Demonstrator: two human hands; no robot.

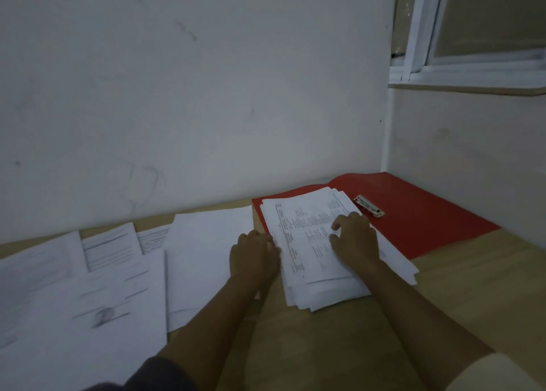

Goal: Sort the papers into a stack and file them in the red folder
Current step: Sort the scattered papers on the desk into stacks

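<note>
An open red folder (419, 213) lies flat at the back right of the wooden table, with a metal clip (369, 206) on its inner face. A loose, uneven stack of printed papers (307, 242) rests partly on the folder's left half and juts over the table. My right hand (354, 237) lies on top of the stack, fingers bent and pressing the top sheet. My left hand (254, 254) is against the stack's left edge, its fingers curled at the paper edge. Several other sheets (97, 272) lie spread across the table's left.
The wooden table (461, 287) stands in a corner, with a white wall behind it and another wall on the right. A window frame (472, 65) sits above the right wall's ledge. A blank sheet (204, 251) lies just left of my left hand.
</note>
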